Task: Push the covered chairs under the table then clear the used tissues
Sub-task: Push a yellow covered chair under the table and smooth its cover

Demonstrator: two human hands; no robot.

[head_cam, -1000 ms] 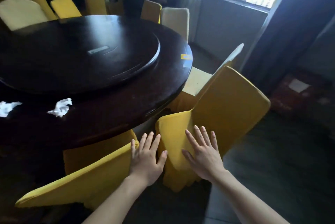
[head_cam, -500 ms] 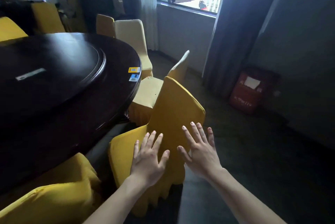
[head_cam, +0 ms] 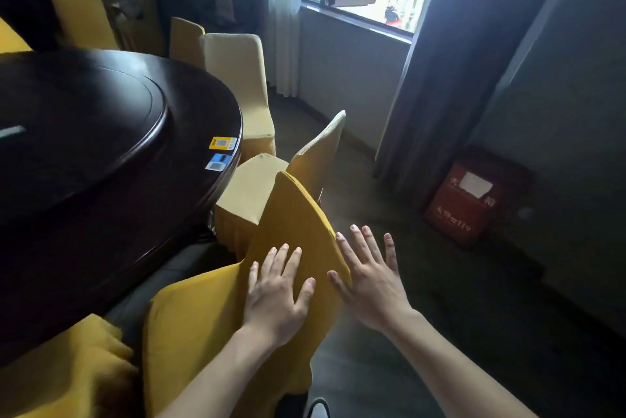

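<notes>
A chair in a yellow cover (head_cam: 210, 312) stands at the rim of the round dark table (head_cam: 101, 201), its back turned toward me. My left hand (head_cam: 276, 295) lies flat on the chair's back with fingers spread. My right hand (head_cam: 367, 277) is open at the back's right edge, thumb touching the fabric. Beyond it a cream-covered chair (head_cam: 257, 187) sits partly under the table. Another yellow-covered chair (head_cam: 64, 377) shows at the bottom left. No tissues are in view.
A raised turntable (head_cam: 81, 119) fills the table's middle, with two stickers (head_cam: 222, 150) at the rim. More covered chairs (head_cam: 237, 75) ring the far side. A red box (head_cam: 464, 207) stands by the dark curtain (head_cam: 450, 79) and window. Dark floor lies to the right.
The view has swung right, so the tissues have left the frame. Both hands stayed spread on the yellow chair's back, and the chair now appears more edge-on.
</notes>
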